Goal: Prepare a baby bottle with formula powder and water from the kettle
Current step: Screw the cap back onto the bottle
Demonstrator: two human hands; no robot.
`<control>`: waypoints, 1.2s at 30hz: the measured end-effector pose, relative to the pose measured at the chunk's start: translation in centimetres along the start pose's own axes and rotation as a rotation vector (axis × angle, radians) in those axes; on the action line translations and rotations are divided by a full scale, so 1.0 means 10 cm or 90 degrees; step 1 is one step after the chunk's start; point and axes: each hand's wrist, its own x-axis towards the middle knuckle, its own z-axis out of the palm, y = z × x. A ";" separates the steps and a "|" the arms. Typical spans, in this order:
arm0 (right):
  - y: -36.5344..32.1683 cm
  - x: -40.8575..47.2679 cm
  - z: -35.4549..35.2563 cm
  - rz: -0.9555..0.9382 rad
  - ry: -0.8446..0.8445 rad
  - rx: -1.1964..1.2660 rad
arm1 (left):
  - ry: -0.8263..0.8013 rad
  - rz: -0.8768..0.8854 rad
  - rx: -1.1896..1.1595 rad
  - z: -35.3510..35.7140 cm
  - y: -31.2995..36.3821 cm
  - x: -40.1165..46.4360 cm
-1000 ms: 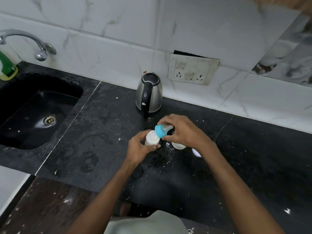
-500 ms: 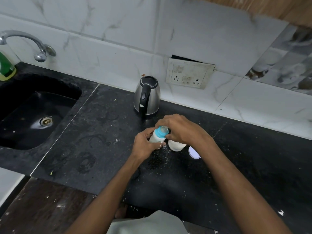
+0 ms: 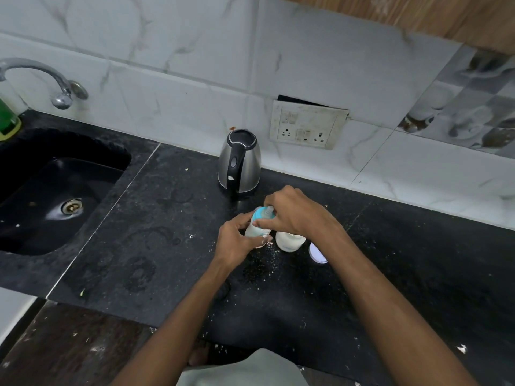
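On the black counter (image 3: 167,246), both hands' fingers (image 3: 245,221) grip a milky baby bottle (image 3: 257,228) with blue collar.

I see my left hand (image 3: 237,240) wrapped around a small milky baby bottle (image 3: 255,231) just in front of the steel electric kettle (image 3: 239,161), while my right hand (image 3: 295,211) pinches its blue collar (image 3: 260,213) on the black stone tabletop (image 3: 156,240). A white powder jar (image 3: 289,242) stands just right of the bottle.

Kettle (image 3: 239,161) behind bottle (image 3: 257,228) on counter (image 3: 156,246), jar (image 3: 289,240) just right, sink (image 3: 55,190) far left.
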 end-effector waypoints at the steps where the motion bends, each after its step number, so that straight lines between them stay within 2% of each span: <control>1: -0.01 0.00 -0.01 -0.001 0.005 -0.012 | 0.002 -0.001 0.002 0.00 0.00 0.00; 7: -0.03 -0.03 -0.05 0.009 0.019 -0.018 | 0.002 -0.016 -0.010 -0.01 -0.05 0.00; 11: -0.01 -0.05 -0.06 -0.087 -0.083 0.051 | 0.008 -0.011 0.018 -0.02 -0.02 0.01; 19: -0.12 -0.05 -0.07 0.011 -0.046 0.006 | -0.004 -0.005 0.016 0.00 0.01 0.01; 24: -0.16 -0.03 -0.04 0.028 -0.060 0.005 | -0.004 -0.010 0.032 0.02 -0.02 -0.01; 31: -0.15 -0.05 -0.14 -0.033 -0.088 -0.017 | -0.029 -0.019 0.060 -0.06 0.06 0.02; 36: -0.05 -0.04 -0.36 -0.109 -0.068 0.010 | -0.015 -0.039 0.041 -0.12 0.04 0.01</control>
